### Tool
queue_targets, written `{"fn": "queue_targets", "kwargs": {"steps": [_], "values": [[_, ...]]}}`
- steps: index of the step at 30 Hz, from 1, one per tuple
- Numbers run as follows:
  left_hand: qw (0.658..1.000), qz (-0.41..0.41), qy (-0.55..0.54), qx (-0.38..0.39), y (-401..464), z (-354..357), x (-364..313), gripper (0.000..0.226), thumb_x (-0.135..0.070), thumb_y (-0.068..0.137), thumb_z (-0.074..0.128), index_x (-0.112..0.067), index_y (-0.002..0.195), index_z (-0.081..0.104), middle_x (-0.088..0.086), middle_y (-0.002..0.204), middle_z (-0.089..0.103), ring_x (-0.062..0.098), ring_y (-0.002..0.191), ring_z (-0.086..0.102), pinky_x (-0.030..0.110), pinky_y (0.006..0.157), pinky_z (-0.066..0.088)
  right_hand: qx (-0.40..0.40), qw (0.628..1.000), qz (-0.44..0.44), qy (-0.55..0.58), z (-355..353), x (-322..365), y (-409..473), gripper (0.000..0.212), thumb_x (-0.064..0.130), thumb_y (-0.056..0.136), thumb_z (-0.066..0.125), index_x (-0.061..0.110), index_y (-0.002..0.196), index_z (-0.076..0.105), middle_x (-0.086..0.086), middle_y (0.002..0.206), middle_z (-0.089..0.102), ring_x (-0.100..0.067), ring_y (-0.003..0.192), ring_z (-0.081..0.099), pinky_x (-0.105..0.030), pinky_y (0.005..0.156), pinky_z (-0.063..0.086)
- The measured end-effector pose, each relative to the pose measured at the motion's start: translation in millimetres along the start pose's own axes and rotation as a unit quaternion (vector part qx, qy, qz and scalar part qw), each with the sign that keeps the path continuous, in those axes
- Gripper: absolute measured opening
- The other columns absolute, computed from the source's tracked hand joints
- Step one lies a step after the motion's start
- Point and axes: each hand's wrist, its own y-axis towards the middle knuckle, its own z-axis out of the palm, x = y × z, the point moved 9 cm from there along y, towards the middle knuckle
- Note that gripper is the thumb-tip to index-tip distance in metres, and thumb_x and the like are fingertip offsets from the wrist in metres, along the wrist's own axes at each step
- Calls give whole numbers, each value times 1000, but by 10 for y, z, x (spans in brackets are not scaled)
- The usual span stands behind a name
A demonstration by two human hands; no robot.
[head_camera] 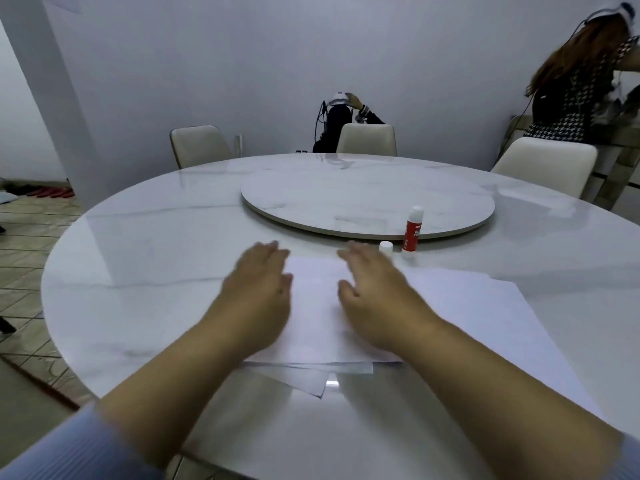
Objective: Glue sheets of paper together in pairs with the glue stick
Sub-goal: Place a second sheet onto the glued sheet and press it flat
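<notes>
Head view: left hand and right hand, fingers straight, lie flat on the top sheet, probably pressing a glued pair. Glue stick stands uncapped just past the right fingertips, cap beside it.

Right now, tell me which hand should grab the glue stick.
Right hand: the glue stick stands just beyond its fingertips, to the right. The left hand lies farther away, flat on the paper.
</notes>
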Motion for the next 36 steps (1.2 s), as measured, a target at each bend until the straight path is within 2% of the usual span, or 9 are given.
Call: {"fn": "queue_targets", "kwargs": {"steps": [3,6,17,25,29,31,33,36], "values": [[989,12,83,125,11,538,-91,54,-31,99,22,-16,149,9,1,159,0,16,145,-2,34,116,1,130,988,31,-74,503,-39,-6,57,34,100,24,14,151,10,-4,162,2,-16,148,0,-31,117,3],[978,5,117,171,-18,722,53,55,-34,98,16,-18,149,2,-2,159,-4,14,145,-4,33,116,-2,167,979,65,-93,657,-190,-41,60,39,100,17,15,151,1,-3,162,-4,-15,148,-4,-29,116,-2],[977,-4,117,176,-69,626,250,55,-38,98,13,-22,149,-1,-7,159,-6,8,144,-7,29,116,-3,165,975,102,-106,623,-276,-108,61,42,99,14,15,151,-2,-1,162,-9,-13,147,-7,-28,116,-5],[974,-92,140,154,-100,502,528,64,-48,94,14,-18,149,-1,-4,159,-4,11,145,-4,32,116,1,156,968,156,-116,580,-407,-169,66,46,97,12,12,151,-5,-2,161,-10,-14,147,-9,-35,119,-6],[973,-107,144,146,-119,427,619,78,-64,87,16,-20,149,0,-7,159,-3,10,145,-3,33,116,3,122,974,164,-98,485,-433,-199,76,58,92,18,13,151,0,-1,162,-2,-15,148,-2,-33,117,-2],[972,-113,145,145,-128,412,658,87,-72,82,17,-20,149,0,-7,159,-3,9,145,-2,34,116,4,86,979,155,-95,390,-420,-183,79,61,89,26,13,150,14,-2,160,17,-18,145,14,-34,116,8],[973,-116,144,140,-137,406,674,93,-76,78,18,-19,149,0,-6,159,-4,9,145,-3,34,116,4,40,985,145,-82,267,-374,-160,75,62,83,41,15,141,32,-2,145,42,-22,134,33,-34,110,22],[976,-130,128,120,-139,396,699,101,-79,74,20,-14,148,-2,-2,159,-5,12,145,-7,35,116,4,-17,985,168,35,124,-382,-154,69,46,74,66,24,135,41,2,129,52,-20,123,41,-30,97,33]]}}
